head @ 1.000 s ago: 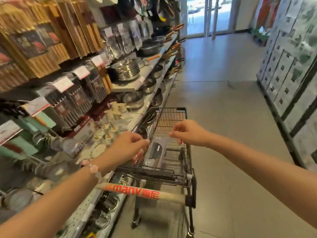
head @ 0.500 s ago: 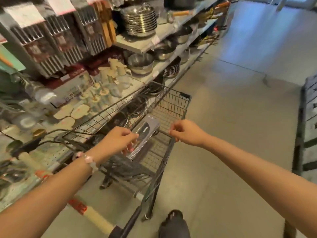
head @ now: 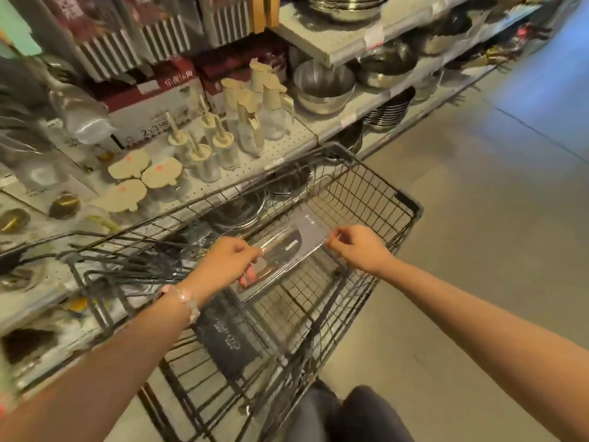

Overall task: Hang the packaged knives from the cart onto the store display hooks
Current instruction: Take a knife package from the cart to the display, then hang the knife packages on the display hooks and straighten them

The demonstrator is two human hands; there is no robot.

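1. The left hand (head: 228, 261) is gripping the near end of a packaged knife (head: 283, 250), fingers curled under it, while the right hand (head: 357, 247) is pinching its far corner.
2. The pack is being held flat above the cart (head: 408, 205), inside the basket walls.
3. To do this lift well, I would be keeping both grips firm and the pack level, clearing the wire rim before turning towards the hooks.
4. The pack is looking clear and shiny, a dark blade showing through.
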